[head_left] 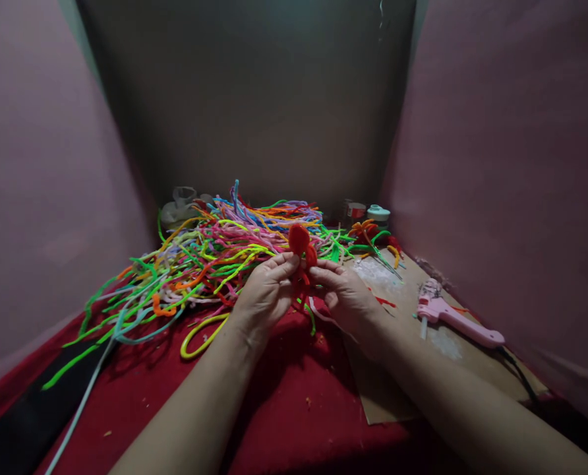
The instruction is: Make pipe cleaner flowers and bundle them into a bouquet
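My left hand (264,293) and my right hand (346,297) meet at the middle of the view, both pinched on a red pipe-cleaner piece (300,245) bent into rounded loops that stick up above my fingertips. Its twisted stem runs down between my two hands. Just behind them lies a big loose heap of coloured pipe cleaners (215,254) in green, pink, orange, yellow and blue. A yellow loop (200,336) lies on the red cloth (294,402) below my left hand.
A pink glue gun (455,320) lies on a cardboard sheet (387,396) at the right, its cord trailing off. Small finished orange and red pipe-cleaner shapes (373,237) and little jars (368,212) sit at the back. Pink walls close in both sides.
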`<state>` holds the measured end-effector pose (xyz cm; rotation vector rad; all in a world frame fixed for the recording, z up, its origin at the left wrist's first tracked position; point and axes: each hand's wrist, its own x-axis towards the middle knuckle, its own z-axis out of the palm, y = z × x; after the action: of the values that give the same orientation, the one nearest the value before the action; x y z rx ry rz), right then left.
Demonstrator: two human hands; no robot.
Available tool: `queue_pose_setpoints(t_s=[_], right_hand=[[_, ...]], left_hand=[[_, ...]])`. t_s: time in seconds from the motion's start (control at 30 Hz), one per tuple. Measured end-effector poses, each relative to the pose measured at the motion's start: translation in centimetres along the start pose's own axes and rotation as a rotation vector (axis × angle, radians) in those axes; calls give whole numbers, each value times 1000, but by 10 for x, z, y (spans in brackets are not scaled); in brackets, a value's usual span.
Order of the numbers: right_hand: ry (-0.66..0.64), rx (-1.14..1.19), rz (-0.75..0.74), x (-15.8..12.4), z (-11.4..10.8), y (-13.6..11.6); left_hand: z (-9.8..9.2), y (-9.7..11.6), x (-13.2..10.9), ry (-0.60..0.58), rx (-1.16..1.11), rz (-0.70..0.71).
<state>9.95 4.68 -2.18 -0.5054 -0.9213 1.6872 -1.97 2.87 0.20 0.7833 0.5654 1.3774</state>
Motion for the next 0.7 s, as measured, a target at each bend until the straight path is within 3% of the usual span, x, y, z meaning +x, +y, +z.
queue_pose_setpoints(t_s=[0.23, 0.4, 0.7], right_hand=[[117, 6, -119, 2, -2, -7], [25, 194, -40, 1, -6, -15], [-101, 243, 55, -5, -9, -16]], left_hand=[[3, 4, -3, 59, 38, 87], [3, -1, -1, 198, 115, 146], [7, -9, -2, 271, 239, 284]])
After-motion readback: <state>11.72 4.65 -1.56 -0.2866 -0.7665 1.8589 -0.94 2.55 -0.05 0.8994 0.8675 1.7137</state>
